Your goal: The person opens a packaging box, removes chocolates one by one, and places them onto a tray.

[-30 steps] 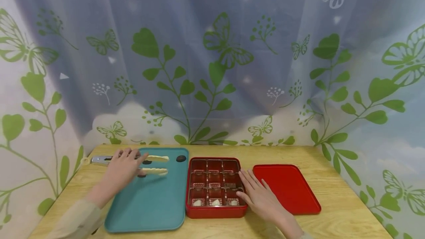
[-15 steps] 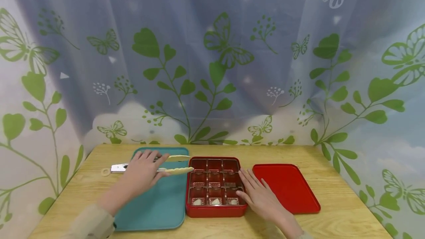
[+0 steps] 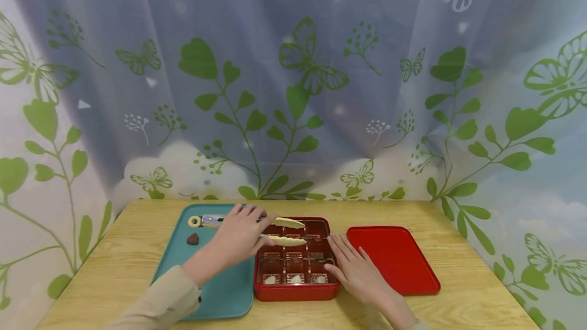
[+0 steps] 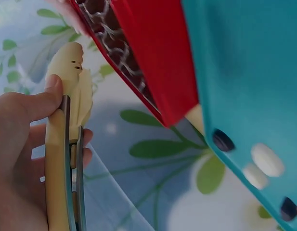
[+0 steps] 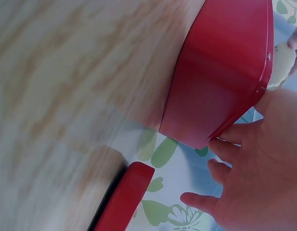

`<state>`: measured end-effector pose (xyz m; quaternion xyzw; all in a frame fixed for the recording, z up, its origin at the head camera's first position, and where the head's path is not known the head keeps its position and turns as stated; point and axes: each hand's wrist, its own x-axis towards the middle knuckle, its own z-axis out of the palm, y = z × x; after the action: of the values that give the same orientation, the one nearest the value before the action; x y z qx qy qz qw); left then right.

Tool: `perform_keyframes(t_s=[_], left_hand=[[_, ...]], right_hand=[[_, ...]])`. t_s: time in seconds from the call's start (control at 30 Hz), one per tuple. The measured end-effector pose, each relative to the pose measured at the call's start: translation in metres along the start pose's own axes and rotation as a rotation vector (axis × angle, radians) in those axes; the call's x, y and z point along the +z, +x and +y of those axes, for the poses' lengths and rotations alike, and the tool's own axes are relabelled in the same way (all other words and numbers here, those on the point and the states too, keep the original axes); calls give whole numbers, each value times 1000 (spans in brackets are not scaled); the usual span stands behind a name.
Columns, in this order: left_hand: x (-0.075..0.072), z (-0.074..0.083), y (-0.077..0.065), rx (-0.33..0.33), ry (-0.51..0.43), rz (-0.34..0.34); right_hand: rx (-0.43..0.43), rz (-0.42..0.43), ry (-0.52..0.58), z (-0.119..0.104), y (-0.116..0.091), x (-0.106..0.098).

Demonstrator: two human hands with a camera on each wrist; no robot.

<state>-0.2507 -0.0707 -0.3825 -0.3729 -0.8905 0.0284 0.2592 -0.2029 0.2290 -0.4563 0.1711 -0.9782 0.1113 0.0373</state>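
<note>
My left hand [image 3: 243, 233] grips a pair of metal tongs [image 3: 213, 220] with cream scalloped tips, held over the back of a red box [image 3: 297, 293]. In the head view the tips stand apart, with no piece visible between them. The box has a clear divided insert, and small white pieces [image 3: 295, 279] lie in its front compartments. In the left wrist view my thumb presses along the tongs [image 4: 57, 168]. My right hand [image 3: 359, 271] lies with straight fingers against the box's right rim, also seen in the right wrist view.
A teal tray [image 3: 224, 299] stands left of the box, carrying a dark piece [image 3: 192, 239]. More dark pieces [image 4: 223, 140] and white pieces [image 4: 267, 160] on it show in the left wrist view. The red lid [image 3: 394, 258] lies at the right on the wooden table [image 3: 463, 279].
My left hand has carried the tongs rightward from over the tray to over the box, uncovering a dark piece on the tray. The right hand has kept its place at the box.
</note>
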Motion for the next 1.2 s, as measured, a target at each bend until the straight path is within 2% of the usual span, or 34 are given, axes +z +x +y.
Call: perform_keyframes(t_s=[0.2,0.47,0.73,0.97,1.2], left_hand=[[-1,20,24,72,82,-41],[5,40,53,114,218,-101],[2,61,73,156,331,-230],[1,80,85,184,475,-275],[7,96,97,195,516,-351]], right_hand=[[-3,4,2,0,0,0],[-8,12,-14,1,0,1],[-18,25,-10,2,0,2],[-19,24,-8,2,0,2],[-8,8,-14,3,0,1]])
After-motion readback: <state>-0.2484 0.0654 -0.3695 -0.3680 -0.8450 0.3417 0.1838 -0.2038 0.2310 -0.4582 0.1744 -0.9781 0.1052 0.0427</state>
